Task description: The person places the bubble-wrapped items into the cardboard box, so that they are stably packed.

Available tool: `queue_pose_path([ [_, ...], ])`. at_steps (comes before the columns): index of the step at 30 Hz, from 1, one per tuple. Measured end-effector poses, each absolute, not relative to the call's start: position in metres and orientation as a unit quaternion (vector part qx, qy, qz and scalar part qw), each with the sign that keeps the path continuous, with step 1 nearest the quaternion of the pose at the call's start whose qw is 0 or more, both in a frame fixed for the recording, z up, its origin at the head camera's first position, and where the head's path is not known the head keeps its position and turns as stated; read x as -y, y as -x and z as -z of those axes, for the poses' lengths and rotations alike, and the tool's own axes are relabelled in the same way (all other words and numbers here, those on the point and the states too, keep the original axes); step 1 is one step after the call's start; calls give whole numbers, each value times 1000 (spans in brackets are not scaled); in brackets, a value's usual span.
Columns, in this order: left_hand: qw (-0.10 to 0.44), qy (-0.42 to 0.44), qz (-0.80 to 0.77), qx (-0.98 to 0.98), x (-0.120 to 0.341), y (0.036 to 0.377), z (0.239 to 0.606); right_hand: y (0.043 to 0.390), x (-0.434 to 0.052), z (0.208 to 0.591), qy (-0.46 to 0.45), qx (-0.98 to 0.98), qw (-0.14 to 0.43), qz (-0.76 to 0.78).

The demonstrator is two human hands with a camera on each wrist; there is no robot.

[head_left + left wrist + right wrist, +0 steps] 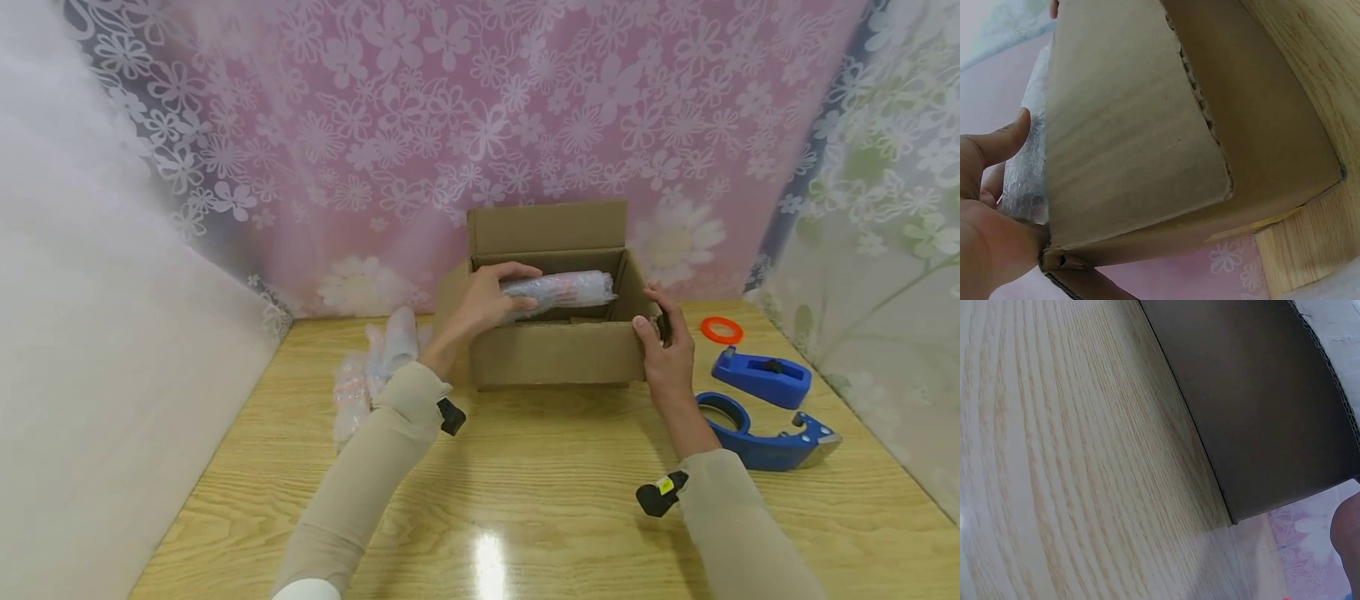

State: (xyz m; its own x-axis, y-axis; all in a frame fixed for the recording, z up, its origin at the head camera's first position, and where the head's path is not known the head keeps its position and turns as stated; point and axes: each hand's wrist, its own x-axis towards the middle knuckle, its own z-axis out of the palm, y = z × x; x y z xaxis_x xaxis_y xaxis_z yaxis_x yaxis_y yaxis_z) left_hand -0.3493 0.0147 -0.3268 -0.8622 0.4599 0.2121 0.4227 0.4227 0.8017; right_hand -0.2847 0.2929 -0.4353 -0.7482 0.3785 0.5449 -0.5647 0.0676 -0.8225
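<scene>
An open cardboard box [555, 354] stands on the wooden table [525, 483], its back flap upright. My left hand [506, 292] reaches over the box's left wall and grips a bubble-wrapped roll [566, 289] lying across the inside near the top. The left wrist view shows my thumb [997, 144] against the bubble-wrapped roll [1029, 162], behind the cardboard box's flap [1141, 125]. My right hand [663, 337] holds the box's front right corner, thumb on the front wall and fingers along the right wall. In the right wrist view only the cardboard box's wall [1254, 394] and the table [1072, 456] appear.
Several more bubble-wrapped pieces [375, 367] lie left of the box. To its right are an orange ring [722, 330] and two blue tape dispensers [761, 377] [768, 437]. Flowered sheets hang behind and on both sides of the table.
</scene>
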Motion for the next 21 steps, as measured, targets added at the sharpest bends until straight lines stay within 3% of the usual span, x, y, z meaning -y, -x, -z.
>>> queue_pose_path([
  [21, 45, -251, -454, -853, -26, 356, 339, 291, -294, 442, -84, 636, 356, -679],
])
